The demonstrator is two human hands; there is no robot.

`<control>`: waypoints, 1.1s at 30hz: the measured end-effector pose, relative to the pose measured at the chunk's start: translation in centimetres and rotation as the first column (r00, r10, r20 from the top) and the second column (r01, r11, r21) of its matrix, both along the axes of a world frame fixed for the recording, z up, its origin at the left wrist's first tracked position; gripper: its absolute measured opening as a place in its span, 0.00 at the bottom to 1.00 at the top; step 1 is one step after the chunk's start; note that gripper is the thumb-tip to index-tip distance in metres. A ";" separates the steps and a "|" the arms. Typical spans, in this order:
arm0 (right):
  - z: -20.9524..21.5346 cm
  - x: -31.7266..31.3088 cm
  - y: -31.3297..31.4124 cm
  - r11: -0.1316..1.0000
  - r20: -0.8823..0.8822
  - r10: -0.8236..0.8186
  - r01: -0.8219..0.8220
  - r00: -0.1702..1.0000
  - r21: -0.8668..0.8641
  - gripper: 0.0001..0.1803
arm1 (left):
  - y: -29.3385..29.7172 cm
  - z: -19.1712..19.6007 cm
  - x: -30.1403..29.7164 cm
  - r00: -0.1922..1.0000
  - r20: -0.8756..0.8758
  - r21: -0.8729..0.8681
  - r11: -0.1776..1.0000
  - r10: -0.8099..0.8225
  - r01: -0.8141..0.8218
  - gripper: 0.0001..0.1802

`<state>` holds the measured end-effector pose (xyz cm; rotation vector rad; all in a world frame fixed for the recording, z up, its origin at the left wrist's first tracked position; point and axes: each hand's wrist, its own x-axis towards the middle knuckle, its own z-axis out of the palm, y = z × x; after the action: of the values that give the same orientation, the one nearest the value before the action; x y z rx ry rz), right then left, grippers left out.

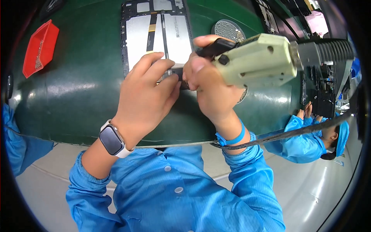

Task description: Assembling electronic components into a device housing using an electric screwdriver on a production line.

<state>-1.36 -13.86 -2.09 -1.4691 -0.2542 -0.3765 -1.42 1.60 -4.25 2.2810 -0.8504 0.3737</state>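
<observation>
Before me on the green table lies an opened tablet housing (131,38), a black frame around a silvery plate, with a dark ribbon cable (151,40) along it. At its near end my left hand (145,91) presses its bent fingers together around a small black part (177,73). My right hand (216,87) grips a pale green electric screwdriver (257,62) with a black lever, close beside the left fingertips. The screwdriver's body slants toward the right, and its bit is hidden by my fingers. The near corners of the housing are covered by my hands.
A red tray (48,36) with small screws sits at the left. Behind the screwdriver is a round dish (222,27) of tiny metal parts. A dark cable (301,131) crosses near my right wrist. A co-worker in blue (305,141) sits at the right; another blue sleeve (15,143) shows at the left.
</observation>
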 end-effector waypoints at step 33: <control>2.3 0.2 -5.6 0.953 0.142 -0.296 0.282 0.945 0.112 0.20 | -1.2 0.0 -2.7 0.983 0.082 0.102 0.980 0.164 -0.172 0.11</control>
<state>-1.14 -19.48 0.23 -1.3905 -0.1441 -0.7352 -4.09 0.35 -4.26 2.4626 -0.7309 0.5001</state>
